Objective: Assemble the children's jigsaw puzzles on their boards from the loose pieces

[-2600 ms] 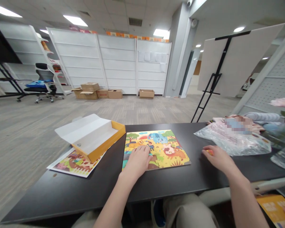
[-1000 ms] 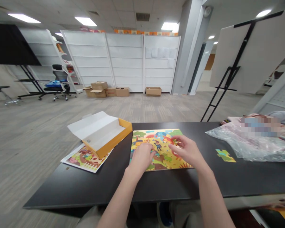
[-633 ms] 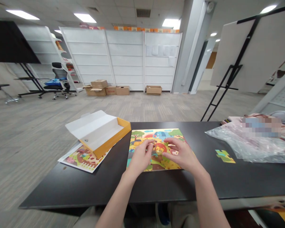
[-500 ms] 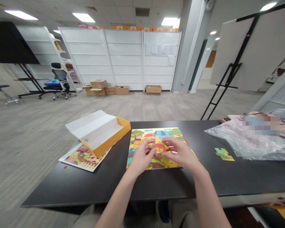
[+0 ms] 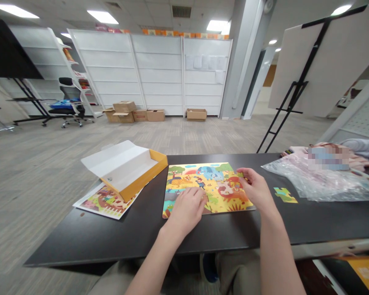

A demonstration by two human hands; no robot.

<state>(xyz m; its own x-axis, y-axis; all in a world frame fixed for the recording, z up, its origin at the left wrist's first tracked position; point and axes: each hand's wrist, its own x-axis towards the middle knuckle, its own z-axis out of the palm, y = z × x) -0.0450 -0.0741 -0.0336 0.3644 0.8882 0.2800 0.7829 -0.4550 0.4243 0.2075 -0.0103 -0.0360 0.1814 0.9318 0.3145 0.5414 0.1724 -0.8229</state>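
On the dark table lies a jigsaw puzzle with a bright animal scene: elephants, a leopard, a lion and trees. My left hand rests over its lower middle, fingers curled down and held together; whatever is under the fingertips is hidden. At the puzzle's upper right edge is my right hand, thumb and fingers closed in a pinch on a small yellow-green puzzle piece, partly covered by the fingers. Apart from the puzzle, to the right, lies a green and yellow clump of puzzle pieces.
An open yellow box with a white inside stands at the left, partly on a printed picture sheet. Clear plastic bags and cloth lie at the right. A board stand and cardboard boxes are beyond the table.
My right hand has moved right from above the puzzle's middle to its right edge and closed. My left hand has settled lower onto the puzzle, fingers curling. The view has shifted slightly.
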